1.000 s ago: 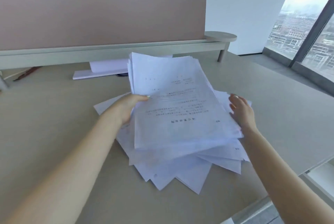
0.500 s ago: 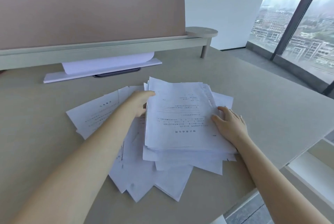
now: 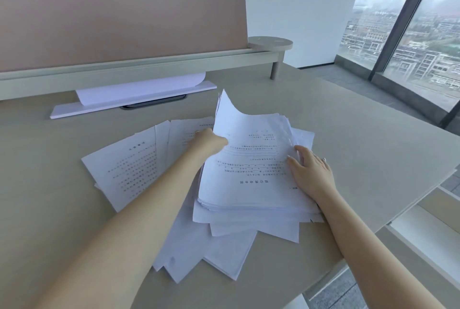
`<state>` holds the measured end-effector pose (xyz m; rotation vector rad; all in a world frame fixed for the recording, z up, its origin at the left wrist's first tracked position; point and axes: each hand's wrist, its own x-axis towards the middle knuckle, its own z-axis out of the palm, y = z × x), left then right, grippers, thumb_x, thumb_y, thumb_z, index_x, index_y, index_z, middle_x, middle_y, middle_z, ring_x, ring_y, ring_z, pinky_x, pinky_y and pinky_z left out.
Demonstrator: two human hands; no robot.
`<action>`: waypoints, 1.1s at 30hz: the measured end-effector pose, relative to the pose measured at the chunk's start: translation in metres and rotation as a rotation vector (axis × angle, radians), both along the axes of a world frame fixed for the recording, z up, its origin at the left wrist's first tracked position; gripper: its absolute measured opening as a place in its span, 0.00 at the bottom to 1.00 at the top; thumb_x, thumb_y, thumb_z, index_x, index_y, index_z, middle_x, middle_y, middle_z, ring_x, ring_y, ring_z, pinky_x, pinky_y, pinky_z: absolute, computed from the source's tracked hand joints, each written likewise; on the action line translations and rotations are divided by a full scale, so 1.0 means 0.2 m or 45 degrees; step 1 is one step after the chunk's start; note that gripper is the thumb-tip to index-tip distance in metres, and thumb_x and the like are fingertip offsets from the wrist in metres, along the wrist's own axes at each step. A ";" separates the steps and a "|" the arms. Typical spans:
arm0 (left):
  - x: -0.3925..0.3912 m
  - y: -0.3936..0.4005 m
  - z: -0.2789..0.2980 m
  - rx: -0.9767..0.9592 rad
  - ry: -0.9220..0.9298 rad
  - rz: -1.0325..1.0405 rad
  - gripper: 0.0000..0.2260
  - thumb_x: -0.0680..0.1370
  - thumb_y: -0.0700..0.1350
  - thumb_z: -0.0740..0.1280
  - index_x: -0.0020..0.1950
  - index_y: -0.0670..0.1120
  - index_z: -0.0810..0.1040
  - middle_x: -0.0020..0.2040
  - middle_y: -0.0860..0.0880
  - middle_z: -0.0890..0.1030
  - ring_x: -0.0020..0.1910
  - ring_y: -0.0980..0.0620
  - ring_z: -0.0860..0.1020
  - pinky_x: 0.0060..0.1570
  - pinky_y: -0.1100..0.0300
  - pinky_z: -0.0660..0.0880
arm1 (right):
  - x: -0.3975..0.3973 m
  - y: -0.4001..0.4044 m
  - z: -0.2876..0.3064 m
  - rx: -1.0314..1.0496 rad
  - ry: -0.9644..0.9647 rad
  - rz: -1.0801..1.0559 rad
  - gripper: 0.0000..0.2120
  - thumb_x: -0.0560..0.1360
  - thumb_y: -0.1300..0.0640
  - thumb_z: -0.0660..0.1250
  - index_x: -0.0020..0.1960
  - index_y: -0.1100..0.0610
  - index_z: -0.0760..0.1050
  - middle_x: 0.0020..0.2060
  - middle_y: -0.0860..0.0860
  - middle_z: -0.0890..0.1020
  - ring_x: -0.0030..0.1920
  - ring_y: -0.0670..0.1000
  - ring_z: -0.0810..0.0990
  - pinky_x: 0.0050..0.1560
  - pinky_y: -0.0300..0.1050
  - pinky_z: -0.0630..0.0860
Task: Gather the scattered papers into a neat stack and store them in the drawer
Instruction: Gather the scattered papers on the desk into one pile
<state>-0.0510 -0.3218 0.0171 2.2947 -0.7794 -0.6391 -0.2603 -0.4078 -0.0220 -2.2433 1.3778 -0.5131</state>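
A thick pile of printed white papers [image 3: 251, 176] lies on the beige desk [image 3: 361, 149], on top of several loose sheets fanned out beneath it. My left hand [image 3: 207, 140] grips the pile's far left edge, which curls upward. Resting flat on the pile's right side is my right hand [image 3: 311, 171], fingers spread. More loose sheets [image 3: 129, 166] lie to the left, partly under my left forearm. Others [image 3: 199, 254] stick out toward the desk's near edge. No drawer can be made out.
A pink partition [image 3: 119, 22] on a pale rail closes the desk's far side. Below it lies a white flat board with a curled sheet [image 3: 139, 93]. A round shelf [image 3: 270, 43] stands at the rail's right end. Windows are at right; white shelving [image 3: 423, 239] sits below the desk's right edge.
The pile, held tilted above the desk a second ago, now rests on the loose sheets. My right hand went from its side edge onto its top; the left edge has curled up.
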 end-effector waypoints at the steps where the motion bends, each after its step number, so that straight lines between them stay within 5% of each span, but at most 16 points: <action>1: 0.00 0.00 0.01 -0.059 0.067 0.011 0.15 0.76 0.46 0.63 0.61 0.44 0.69 0.57 0.47 0.71 0.55 0.46 0.72 0.49 0.60 0.65 | 0.00 0.00 0.00 -0.006 0.008 0.004 0.21 0.78 0.49 0.55 0.69 0.53 0.64 0.69 0.49 0.71 0.72 0.51 0.65 0.75 0.48 0.48; 4: 0.01 0.01 0.04 -0.142 0.201 0.015 0.12 0.77 0.42 0.63 0.59 0.41 0.71 0.57 0.47 0.71 0.55 0.46 0.71 0.51 0.60 0.64 | 0.00 0.01 0.00 -0.014 0.014 0.007 0.21 0.78 0.49 0.55 0.70 0.53 0.64 0.70 0.49 0.70 0.73 0.50 0.64 0.74 0.48 0.48; 7: 0.02 0.02 0.01 -0.362 0.274 0.064 0.19 0.76 0.37 0.64 0.67 0.40 0.69 0.63 0.44 0.75 0.57 0.46 0.74 0.52 0.58 0.68 | 0.00 0.00 0.01 0.017 -0.011 0.000 0.22 0.78 0.48 0.54 0.71 0.52 0.63 0.69 0.50 0.71 0.72 0.51 0.64 0.75 0.48 0.48; 12: 0.13 0.21 0.00 -0.843 0.276 0.343 0.16 0.74 0.33 0.65 0.61 0.39 0.75 0.53 0.42 0.79 0.47 0.48 0.75 0.43 0.59 0.71 | 0.02 -0.03 0.01 0.081 -0.070 -0.054 0.25 0.78 0.45 0.55 0.72 0.53 0.62 0.67 0.55 0.74 0.71 0.55 0.66 0.74 0.50 0.51; 14: 0.25 0.33 -0.04 -0.775 0.168 0.393 0.21 0.71 0.35 0.66 0.64 0.40 0.72 0.57 0.41 0.79 0.48 0.47 0.75 0.43 0.58 0.71 | 0.04 -0.03 0.01 0.087 -0.016 -0.052 0.27 0.78 0.43 0.53 0.73 0.55 0.61 0.71 0.55 0.69 0.74 0.53 0.62 0.75 0.52 0.48; 18: 0.34 0.48 -0.10 -0.208 0.020 0.304 0.33 0.72 0.44 0.68 0.74 0.45 0.58 0.67 0.42 0.71 0.57 0.44 0.74 0.52 0.55 0.72 | 0.12 -0.02 0.03 0.131 0.138 0.028 0.29 0.77 0.40 0.50 0.74 0.53 0.58 0.75 0.51 0.61 0.77 0.49 0.51 0.74 0.57 0.40; 21: 0.36 0.49 -0.08 -0.431 0.303 0.356 0.26 0.72 0.44 0.69 0.69 0.43 0.68 0.67 0.46 0.74 0.59 0.45 0.76 0.62 0.53 0.71 | 0.21 0.01 0.07 0.187 0.117 0.180 0.28 0.77 0.39 0.49 0.72 0.52 0.61 0.73 0.50 0.66 0.76 0.50 0.55 0.74 0.57 0.40; 23: 0.34 0.47 -0.03 -0.617 0.595 0.426 0.12 0.77 0.40 0.65 0.60 0.42 0.76 0.61 0.49 0.76 0.47 0.49 0.78 0.50 0.59 0.75 | 0.26 0.02 0.09 0.240 0.071 0.249 0.22 0.76 0.38 0.48 0.59 0.51 0.67 0.60 0.49 0.76 0.67 0.53 0.66 0.74 0.57 0.43; 25: 0.30 0.46 0.00 -0.709 0.834 0.496 0.08 0.79 0.40 0.62 0.57 0.44 0.75 0.56 0.46 0.77 0.40 0.51 0.77 0.44 0.60 0.75 | 0.28 0.01 0.11 0.303 0.023 0.289 0.23 0.75 0.38 0.49 0.55 0.54 0.70 0.49 0.48 0.79 0.56 0.55 0.72 0.72 0.55 0.48; 28: 0.28 0.43 0.02 -0.705 0.896 0.511 0.09 0.79 0.40 0.62 0.59 0.44 0.74 0.51 0.45 0.79 0.45 0.48 0.78 0.47 0.54 0.75 | 0.27 -0.01 0.15 0.417 -0.086 0.340 0.27 0.70 0.38 0.53 0.53 0.58 0.74 0.50 0.56 0.82 0.52 0.57 0.79 0.66 0.55 0.66; 30: 0.26 0.41 0.04 -0.680 0.919 0.495 0.09 0.78 0.42 0.64 0.57 0.43 0.74 0.52 0.45 0.79 0.46 0.47 0.78 0.49 0.54 0.75 | 0.24 -0.01 0.18 0.494 -0.151 0.365 0.15 0.75 0.47 0.58 0.50 0.56 0.76 0.44 0.53 0.82 0.46 0.54 0.79 0.59 0.52 0.73; 33: 0.29 0.37 0.03 -0.555 0.842 0.447 0.32 0.64 0.49 0.74 0.66 0.43 0.73 0.67 0.49 0.75 0.63 0.48 0.75 0.67 0.52 0.68 | 0.21 -0.03 0.20 0.548 -0.196 0.383 0.12 0.76 0.54 0.60 0.54 0.58 0.78 0.44 0.51 0.80 0.45 0.53 0.78 0.59 0.52 0.75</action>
